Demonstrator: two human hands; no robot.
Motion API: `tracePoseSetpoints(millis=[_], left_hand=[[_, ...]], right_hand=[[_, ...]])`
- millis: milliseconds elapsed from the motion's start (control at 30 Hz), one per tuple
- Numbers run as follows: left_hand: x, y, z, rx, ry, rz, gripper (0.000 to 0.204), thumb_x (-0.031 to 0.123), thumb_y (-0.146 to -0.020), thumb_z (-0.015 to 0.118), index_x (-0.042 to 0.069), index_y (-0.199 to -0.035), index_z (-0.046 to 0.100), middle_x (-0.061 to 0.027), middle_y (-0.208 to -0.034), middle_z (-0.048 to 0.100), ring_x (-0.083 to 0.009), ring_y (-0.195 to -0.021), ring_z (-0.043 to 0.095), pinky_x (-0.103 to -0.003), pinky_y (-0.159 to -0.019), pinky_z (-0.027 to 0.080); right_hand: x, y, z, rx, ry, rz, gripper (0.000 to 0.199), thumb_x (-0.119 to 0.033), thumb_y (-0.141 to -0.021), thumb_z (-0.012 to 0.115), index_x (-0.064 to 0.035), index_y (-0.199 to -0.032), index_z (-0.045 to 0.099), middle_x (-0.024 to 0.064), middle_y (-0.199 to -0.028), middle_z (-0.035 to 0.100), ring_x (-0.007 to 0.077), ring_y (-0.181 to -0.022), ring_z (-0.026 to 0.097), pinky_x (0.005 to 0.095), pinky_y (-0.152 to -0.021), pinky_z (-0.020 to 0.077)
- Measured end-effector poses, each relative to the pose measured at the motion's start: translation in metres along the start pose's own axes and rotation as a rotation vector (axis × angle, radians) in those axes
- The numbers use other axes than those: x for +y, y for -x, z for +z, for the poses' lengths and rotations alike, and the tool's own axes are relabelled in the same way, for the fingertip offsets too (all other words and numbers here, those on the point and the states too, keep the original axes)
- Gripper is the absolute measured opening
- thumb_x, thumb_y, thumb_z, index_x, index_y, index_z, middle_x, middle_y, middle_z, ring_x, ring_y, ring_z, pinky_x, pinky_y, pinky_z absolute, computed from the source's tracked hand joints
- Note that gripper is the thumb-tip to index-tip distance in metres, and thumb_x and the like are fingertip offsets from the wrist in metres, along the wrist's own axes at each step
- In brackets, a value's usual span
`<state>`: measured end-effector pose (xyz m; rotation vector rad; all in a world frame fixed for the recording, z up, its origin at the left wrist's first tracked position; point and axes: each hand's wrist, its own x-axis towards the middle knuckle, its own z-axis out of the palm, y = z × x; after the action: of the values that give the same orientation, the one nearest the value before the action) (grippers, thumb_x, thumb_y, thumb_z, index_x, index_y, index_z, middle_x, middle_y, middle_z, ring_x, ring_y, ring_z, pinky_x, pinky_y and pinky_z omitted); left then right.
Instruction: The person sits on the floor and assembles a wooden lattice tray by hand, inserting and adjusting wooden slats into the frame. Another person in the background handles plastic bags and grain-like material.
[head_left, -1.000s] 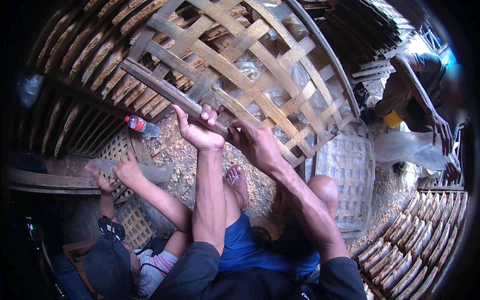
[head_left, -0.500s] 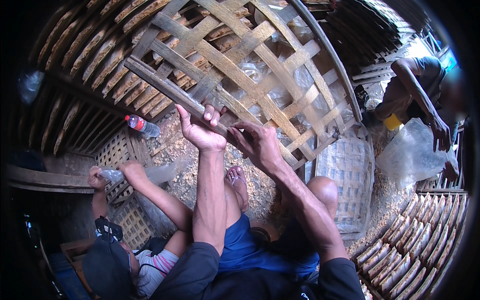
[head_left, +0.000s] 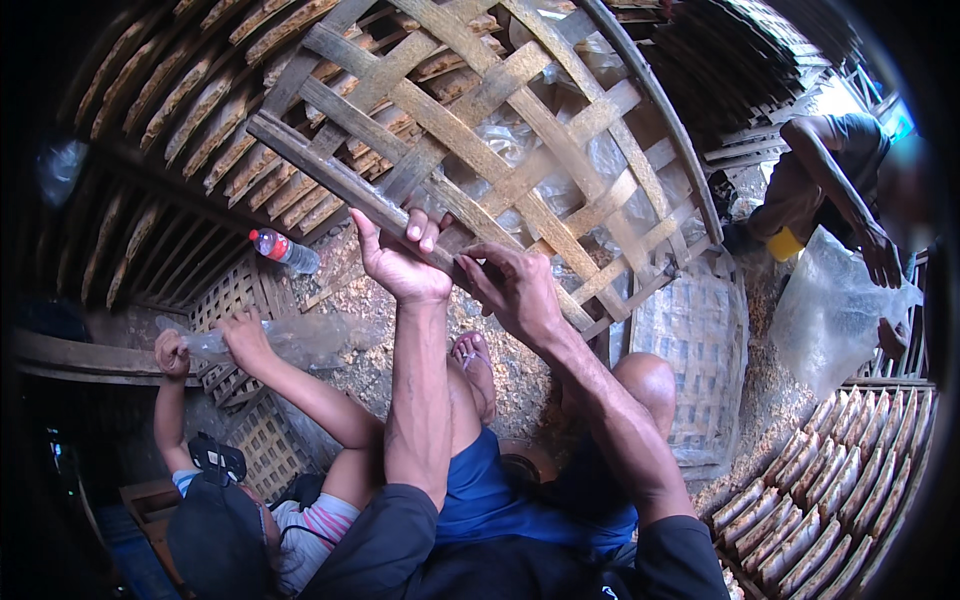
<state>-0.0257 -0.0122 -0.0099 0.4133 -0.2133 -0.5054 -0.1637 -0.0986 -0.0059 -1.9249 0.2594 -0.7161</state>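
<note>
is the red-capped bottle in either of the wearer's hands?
No: the bottle lies on the ground, while left hand and right hand grip the woven bamboo frame.

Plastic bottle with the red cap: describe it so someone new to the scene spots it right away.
Start at the big open-weave bamboo basket that both hands grip at upper centre, then look down and left of its lower edge. The plastic bottle lies on its side on the gravelly ground, beside a small woven lattice panel. Its red cap and label are the only bright red among brown bamboo.
</note>
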Motion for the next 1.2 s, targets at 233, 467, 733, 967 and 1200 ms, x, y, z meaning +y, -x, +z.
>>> tracePoseSetpoints(millis=[233, 467, 733, 967, 1200], left_hand=[[0.000, 0.000, 0.005, 0.022, -0.003, 0.000, 0.066, 0.067, -0.102, 0.043, 0.006, -0.116, 0.061, -0.0003, -0.060, 0.047, -0.0131, -0.047, 0.043, -0.039, -0.079, 0.053], [0.007, -0.004, 0.002, 0.023, -0.006, 0.067, 0.067, 0.068, -0.102, 0.044, 0.004, -0.116, 0.061, 0.0007, -0.060, 0.046, -0.0118, -0.047, 0.043, -0.036, -0.081, 0.052], [0.011, -0.003, 0.003, 0.121, -0.019, 0.140, 0.069, 0.068, -0.101, 0.044, 0.003, -0.113, 0.063, 0.0016, -0.060, 0.045, -0.0105, -0.045, 0.040, -0.035, -0.076, 0.053], [0.008, -0.006, -0.004, 0.087, 0.018, 0.088, 0.068, 0.068, -0.102, 0.044, 0.004, -0.115, 0.063, 0.0015, -0.060, 0.045, -0.0112, -0.046, 0.041, -0.035, -0.077, 0.054], [0.007, -0.004, -0.002, 0.087, -0.023, 0.096, 0.067, 0.068, -0.102, 0.044, 0.006, -0.116, 0.062, 0.0011, -0.061, 0.047, -0.0116, -0.046, 0.042, -0.039, -0.083, 0.054]], right_hand=[[-0.012, -0.007, -0.025, -0.179, -0.221, 0.205, 0.019, -0.016, -0.099, 0.068, 0.0023, -0.100, 0.070, 0.0056, -0.073, 0.070, 0.0095, -0.063, 0.065, 0.0271, -0.059, 0.0529], [-0.002, 0.014, -0.056, -0.552, -0.261, 0.000, 0.026, -0.014, -0.095, 0.068, -0.0036, -0.119, 0.072, 0.0061, -0.095, 0.073, 0.0097, -0.081, 0.066, 0.0272, -0.071, 0.0557], [-0.011, 0.009, -0.067, -0.637, -0.068, 0.222, 0.026, -0.010, -0.089, 0.065, -0.0050, -0.113, 0.076, 0.0161, -0.092, 0.076, 0.0246, -0.077, 0.074, 0.0375, -0.075, 0.0584], [0.005, 0.008, -0.054, -0.220, 0.246, -0.093, 0.016, -0.010, -0.092, 0.071, -0.0078, -0.108, 0.074, 0.0121, -0.093, 0.072, 0.0238, -0.078, 0.073, 0.0362, -0.068, 0.0588], [0.014, 0.010, -0.044, -0.222, 0.516, -0.216, 0.015, -0.017, -0.102, 0.060, -0.0063, -0.112, 0.060, 0.0136, -0.103, 0.066, 0.0316, -0.084, 0.069, 0.0432, -0.068, 0.0563]])
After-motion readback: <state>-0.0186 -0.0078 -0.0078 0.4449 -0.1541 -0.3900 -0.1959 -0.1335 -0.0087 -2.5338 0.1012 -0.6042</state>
